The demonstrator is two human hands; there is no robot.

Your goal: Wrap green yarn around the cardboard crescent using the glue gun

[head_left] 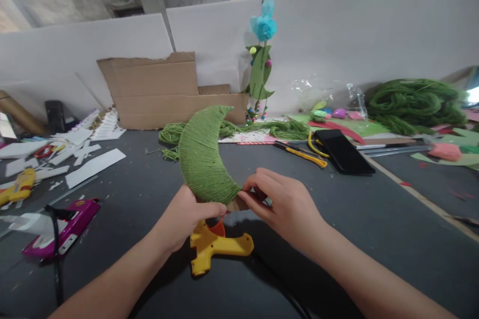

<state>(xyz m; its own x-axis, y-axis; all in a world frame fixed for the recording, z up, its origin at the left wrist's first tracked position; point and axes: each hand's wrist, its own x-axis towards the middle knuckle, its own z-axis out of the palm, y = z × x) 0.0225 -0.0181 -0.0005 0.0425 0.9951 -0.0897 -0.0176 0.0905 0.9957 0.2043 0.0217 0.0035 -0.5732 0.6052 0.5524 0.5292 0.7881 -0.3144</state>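
Note:
A crescent moon shape wrapped in green yarn [204, 159] is held up over the dark table. My left hand [192, 219] grips its lower left edge, with the thumb across the bottom. At the lower right tip, where a bit of bare brown cardboard [238, 203] shows, my right hand [280, 199] pinches with thumb and fingers. Whether those fingers hold the yarn's end or the cardboard is hard to make out. Just below the crescent lies a yellow hot glue gun [220, 246] with an orange trigger.
Green yarn [290, 129] trails along the back, with a big yarn bundle [415, 104] at right. A phone [342, 152] and a yellow utility knife [305, 155] lie nearby. Left are a purple power strip [80, 217], another glue gun [20, 187] and white scraps [95, 167]. Cardboard [149, 92] stands behind.

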